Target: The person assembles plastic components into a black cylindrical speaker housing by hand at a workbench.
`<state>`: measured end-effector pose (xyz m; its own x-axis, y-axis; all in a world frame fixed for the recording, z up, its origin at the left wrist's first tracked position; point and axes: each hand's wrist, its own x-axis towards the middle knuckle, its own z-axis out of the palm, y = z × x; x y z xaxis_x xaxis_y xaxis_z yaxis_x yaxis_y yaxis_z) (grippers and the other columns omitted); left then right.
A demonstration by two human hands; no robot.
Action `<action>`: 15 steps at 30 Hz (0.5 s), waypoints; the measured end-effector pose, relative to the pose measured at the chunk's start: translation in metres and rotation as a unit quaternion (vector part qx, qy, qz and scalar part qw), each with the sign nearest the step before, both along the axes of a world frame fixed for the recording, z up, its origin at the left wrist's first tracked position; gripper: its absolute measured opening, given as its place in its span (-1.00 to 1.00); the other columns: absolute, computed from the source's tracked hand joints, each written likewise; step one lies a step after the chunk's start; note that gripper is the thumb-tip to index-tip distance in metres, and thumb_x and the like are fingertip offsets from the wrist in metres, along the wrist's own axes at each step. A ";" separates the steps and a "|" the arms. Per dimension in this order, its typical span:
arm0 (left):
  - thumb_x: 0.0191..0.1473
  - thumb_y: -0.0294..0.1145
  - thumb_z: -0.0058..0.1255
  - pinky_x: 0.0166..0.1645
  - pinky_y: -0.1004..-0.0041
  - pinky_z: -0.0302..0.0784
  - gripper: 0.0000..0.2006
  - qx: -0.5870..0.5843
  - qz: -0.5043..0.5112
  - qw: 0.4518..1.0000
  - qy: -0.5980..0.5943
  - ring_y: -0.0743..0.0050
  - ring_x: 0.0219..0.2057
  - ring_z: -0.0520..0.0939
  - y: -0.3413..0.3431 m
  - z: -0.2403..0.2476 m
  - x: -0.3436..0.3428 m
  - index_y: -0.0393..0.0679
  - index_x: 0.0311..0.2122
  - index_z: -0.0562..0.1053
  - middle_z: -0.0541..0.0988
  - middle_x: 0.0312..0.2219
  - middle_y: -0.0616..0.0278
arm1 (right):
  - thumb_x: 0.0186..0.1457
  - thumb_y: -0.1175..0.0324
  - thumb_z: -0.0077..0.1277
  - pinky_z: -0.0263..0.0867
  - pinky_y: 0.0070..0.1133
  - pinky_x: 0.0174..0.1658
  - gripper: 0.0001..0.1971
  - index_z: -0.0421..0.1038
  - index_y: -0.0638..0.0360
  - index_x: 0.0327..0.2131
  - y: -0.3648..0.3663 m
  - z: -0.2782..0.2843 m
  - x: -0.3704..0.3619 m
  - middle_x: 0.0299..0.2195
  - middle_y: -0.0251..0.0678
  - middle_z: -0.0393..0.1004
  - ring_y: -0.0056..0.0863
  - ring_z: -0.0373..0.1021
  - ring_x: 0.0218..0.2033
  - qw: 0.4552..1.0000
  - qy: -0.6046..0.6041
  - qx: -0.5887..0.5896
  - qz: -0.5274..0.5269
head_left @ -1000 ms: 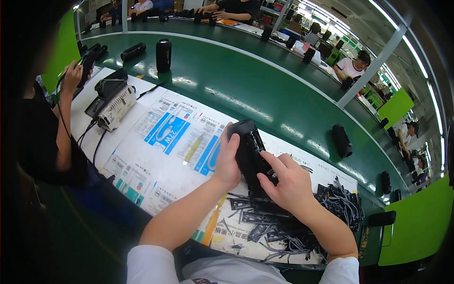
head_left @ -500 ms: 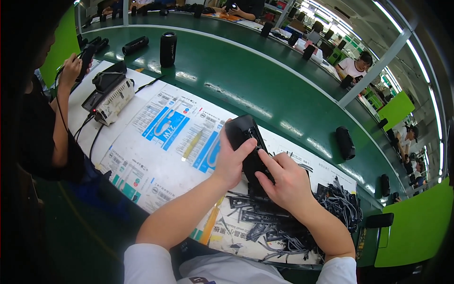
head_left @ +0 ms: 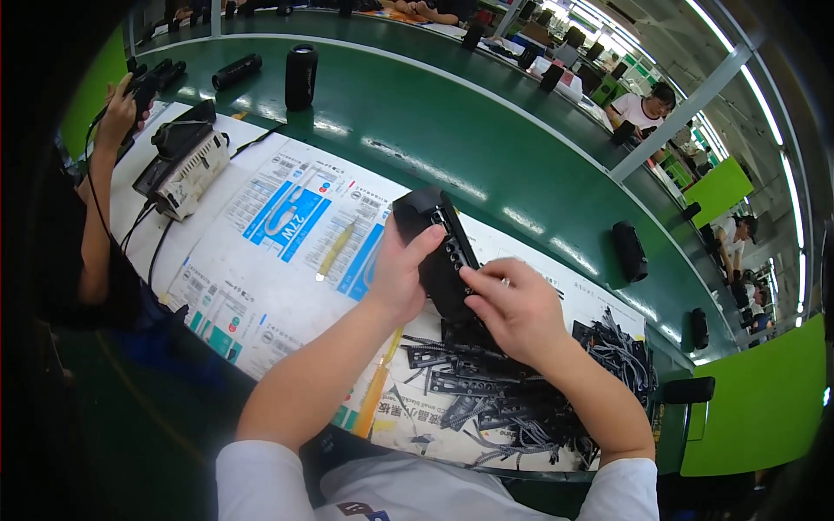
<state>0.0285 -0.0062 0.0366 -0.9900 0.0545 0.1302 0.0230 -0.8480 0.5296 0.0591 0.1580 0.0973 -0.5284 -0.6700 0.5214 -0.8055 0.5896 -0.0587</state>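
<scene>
A black cylindrical speaker (head_left: 443,297) is tilted in front of me, with my left hand (head_left: 398,273) wrapped round its upper left side. The left thumb presses on a narrow black strip with a row of round openings (head_left: 455,252) along the speaker's side. At the lower end of that strip my right hand (head_left: 526,313) is closed, thumb and forefinger pinched together. A tiny shiny spot shows by the right fingers; what they pinch I cannot make out. Below both hands lies a heap of black perforated strips with grey braided cords (head_left: 486,386).
Printed sheets (head_left: 287,217) cover the white worktop. A worn boxy device with cables (head_left: 187,169) stands at the left, beside a co-worker's hands (head_left: 122,108). Black speakers (head_left: 301,78) stand or lie on the green belt beyond. A green panel (head_left: 756,399) rises at the right.
My right hand has gone from spread fingers on the strip to a pinch at its lower end. The left hand still holds the speaker. The whole view has shifted slightly.
</scene>
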 end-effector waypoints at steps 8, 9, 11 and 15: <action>0.12 -0.32 -0.09 0.01 0.31 0.43 -0.54 -0.003 -0.009 0.997 0.075 0.34 -0.11 0.48 -0.003 -0.003 0.001 -0.09 0.11 0.14 0.40 -0.16 0.18 | 0.09 0.38 0.04 0.30 -0.61 -0.10 -0.45 0.13 0.34 0.13 -0.007 0.001 -0.029 -0.17 -0.25 0.42 -0.58 0.36 -0.19 0.705 -0.631 -0.321 0.020; 0.12 -0.31 -0.09 0.01 0.32 0.42 -0.54 -0.009 -0.006 0.997 0.083 0.34 -0.11 0.47 -0.006 -0.004 0.001 -0.09 0.11 0.13 0.39 -0.15 0.17 | 0.09 0.38 0.04 0.30 -0.61 -0.10 -0.45 0.13 0.34 0.13 -0.009 0.003 -0.031 -0.17 -0.25 0.42 -0.58 0.36 -0.19 0.706 -0.631 -0.320 0.024; 0.07 -0.36 -0.02 0.01 0.37 0.40 -0.51 -0.020 0.028 0.996 0.085 0.40 -0.11 0.45 -0.006 -0.005 0.002 -0.09 0.09 0.13 0.37 -0.16 0.21 | 0.08 0.39 0.04 0.31 -0.63 -0.12 -0.50 0.20 0.33 0.09 -0.014 0.005 -0.034 -0.23 -0.28 0.46 -0.60 0.38 -0.22 0.738 -0.609 -0.289 0.023; -0.02 -0.42 0.10 -0.02 0.44 0.39 -0.44 -0.076 0.088 0.990 0.077 0.48 -0.14 0.42 -0.005 0.001 0.004 -0.11 0.06 0.12 0.35 -0.19 0.24 | 0.06 0.38 0.05 0.31 -0.62 -0.14 -0.50 0.23 0.33 0.08 -0.021 0.001 -0.031 -0.24 -0.27 0.47 -0.58 0.39 -0.25 0.773 -0.561 -0.297 0.010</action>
<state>0.0321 -0.0107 0.0375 -0.9549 -0.0866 0.2839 0.2538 -0.7340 0.6299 0.0278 0.1373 0.0984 -0.8642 -0.5016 -0.0386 -0.0595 0.1779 -0.9822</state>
